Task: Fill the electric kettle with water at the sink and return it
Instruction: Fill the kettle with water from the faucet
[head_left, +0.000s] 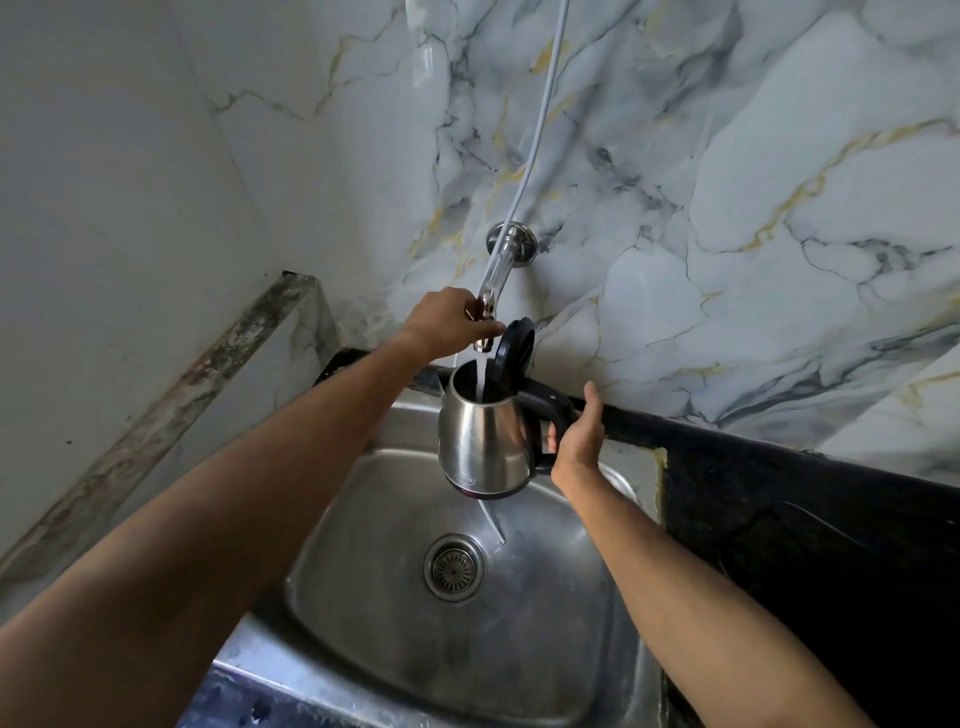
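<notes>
A steel electric kettle (483, 441) with a black handle hangs above the steel sink (363, 597), its black lid (514, 353) flipped up. My right hand (576, 436) grips the kettle's handle from the right. A chrome tap (493, 280) juts from the marble wall, and a stream of water (481, 376) runs from its spout into the kettle's mouth. My left hand (447, 322) is closed around the end of the tap, just above the kettle.
A black stone counter (805, 509) runs along the right of the sink. The drain strainer (453, 567) lies at the basin's middle. A white cord (540, 114) hangs down the marble wall to the tap. A plain wall closes the left side.
</notes>
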